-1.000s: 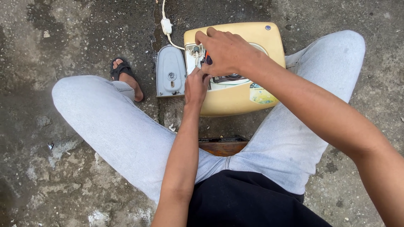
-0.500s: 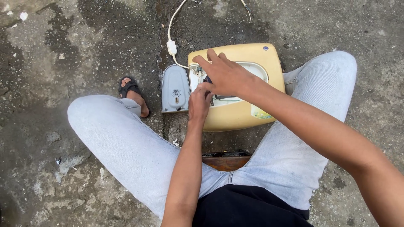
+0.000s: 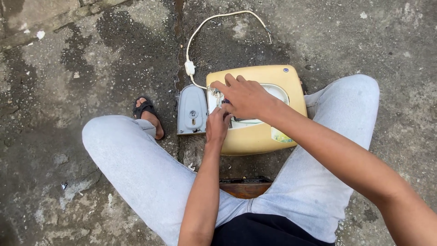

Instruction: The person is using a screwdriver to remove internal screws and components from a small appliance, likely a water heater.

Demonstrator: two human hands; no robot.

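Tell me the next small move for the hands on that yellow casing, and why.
Probably keep the right hand pressing down on the yellow casing while the left hand works at its open left end. Both hands meet at that opening, the grey cover lies beside it, and what the fingers pinch is hidden.

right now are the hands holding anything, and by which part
Both hands work at the left end of the yellow appliance. The right hand lies over the spot and the left hand pinches there; what they grip cannot be told.
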